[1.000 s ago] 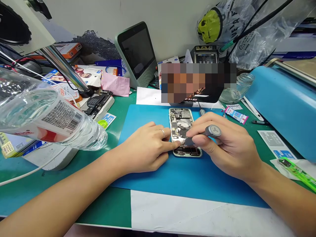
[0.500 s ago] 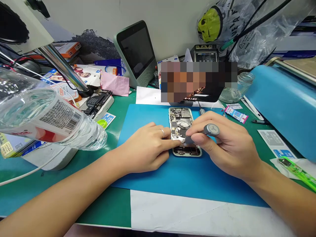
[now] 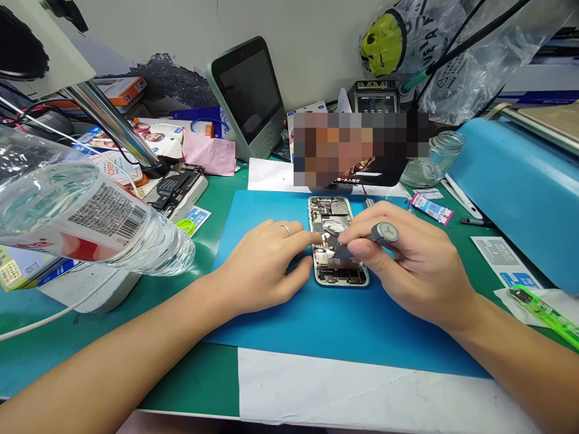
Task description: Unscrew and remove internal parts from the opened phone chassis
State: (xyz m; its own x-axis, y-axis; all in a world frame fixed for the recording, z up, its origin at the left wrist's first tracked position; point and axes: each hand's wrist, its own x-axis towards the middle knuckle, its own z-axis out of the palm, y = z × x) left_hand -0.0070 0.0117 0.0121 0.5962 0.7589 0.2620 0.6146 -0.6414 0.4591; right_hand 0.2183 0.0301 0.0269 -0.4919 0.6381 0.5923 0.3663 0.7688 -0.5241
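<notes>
An opened phone with its circuit boards bare lies on a blue mat in front of me. My right hand grips a grey screwdriver between thumb and fingers, its tip down on the boards at the phone's middle. My left hand, a ring on one finger, rests on the mat with its fingers stretched out. The fingertips touch the phone's left edge.
A clear water bottle lies on its side at the left, above a white box. A grey smart display stands at the back. A glass jar and a blue roll sit at the right. Another opened phone lies at the back left.
Both hands have shifted a little up the phone; the screwdriver tip now sits nearer its middle, and my left fingertips have slid up the left edge.
</notes>
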